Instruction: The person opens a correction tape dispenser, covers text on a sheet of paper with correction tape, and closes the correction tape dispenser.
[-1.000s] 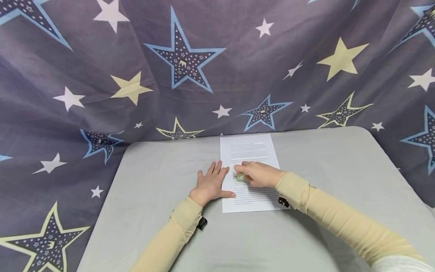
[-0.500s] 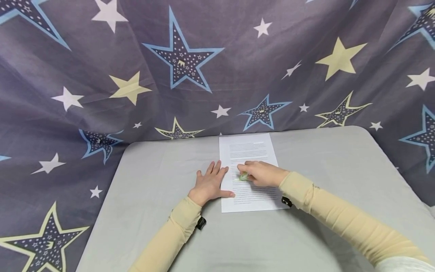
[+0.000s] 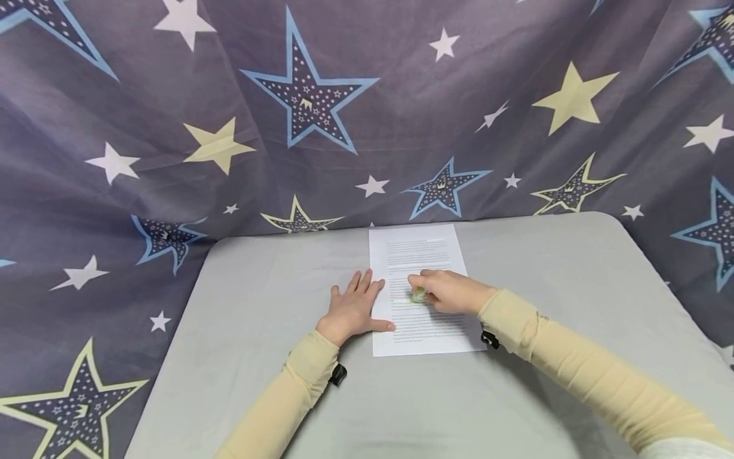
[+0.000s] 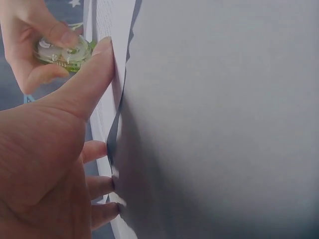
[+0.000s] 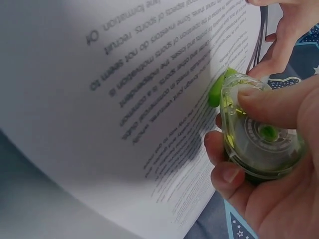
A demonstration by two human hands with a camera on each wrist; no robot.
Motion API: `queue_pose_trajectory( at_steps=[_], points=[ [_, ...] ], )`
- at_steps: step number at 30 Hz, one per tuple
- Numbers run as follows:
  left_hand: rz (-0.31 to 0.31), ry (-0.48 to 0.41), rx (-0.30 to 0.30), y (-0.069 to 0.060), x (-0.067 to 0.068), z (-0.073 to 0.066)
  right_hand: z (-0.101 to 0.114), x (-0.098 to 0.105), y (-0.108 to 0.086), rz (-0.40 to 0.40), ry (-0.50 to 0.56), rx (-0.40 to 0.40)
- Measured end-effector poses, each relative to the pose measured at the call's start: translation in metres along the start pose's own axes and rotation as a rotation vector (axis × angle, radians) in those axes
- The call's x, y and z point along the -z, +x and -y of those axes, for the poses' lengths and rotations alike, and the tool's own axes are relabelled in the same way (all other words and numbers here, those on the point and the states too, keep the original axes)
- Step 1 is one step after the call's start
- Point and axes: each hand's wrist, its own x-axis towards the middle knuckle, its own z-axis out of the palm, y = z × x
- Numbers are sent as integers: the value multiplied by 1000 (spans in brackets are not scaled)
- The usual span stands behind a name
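Starry curtain [image 3: 395,64] hung behind grey table [image 3: 264,274]. I gripped tape dispenser [image 5: 256,149] in right hand [image 3: 455,291], at middle of printed sheet [image 3: 424,328]; left hand [image 3: 351,311] spread on its left edge. White strip [image 3: 401,301] seemed partway across; rest looked undone.

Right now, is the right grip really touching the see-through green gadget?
Touching: the right wrist view shows the right grip wrapped around the green gadget, thumb on its side.

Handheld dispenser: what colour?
The dispenser is clear with green parts, best seen in the right wrist view.
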Motion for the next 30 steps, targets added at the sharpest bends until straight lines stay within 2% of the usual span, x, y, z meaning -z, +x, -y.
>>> queue_pose_trajectory(
  at_steps=[5,10,13,17,25,28,30],
  points=[
    [-15,-7,-6,1,3,1,-2,2,1,-21,2,-2],
    [-63,-27,-50,4,0,3,-6,1,1,-5,88,-30],
    [-97,-21,-81,4,-1,3,-10,3,-2,-11,154,-82],
    [-135,-5,-109,2,-4,1,-11,9,-11,-80,180,-148],
    [-285,118,-226,-1,-10,-2,0,18,-40,-198,136,-112],
    [-350,96,-272,-3,-13,-6,8,18,-47,-212,161,-111],
    [-388,19,-305,-6,-13,-10,14,19,-51,-212,178,-114]
  ],
)
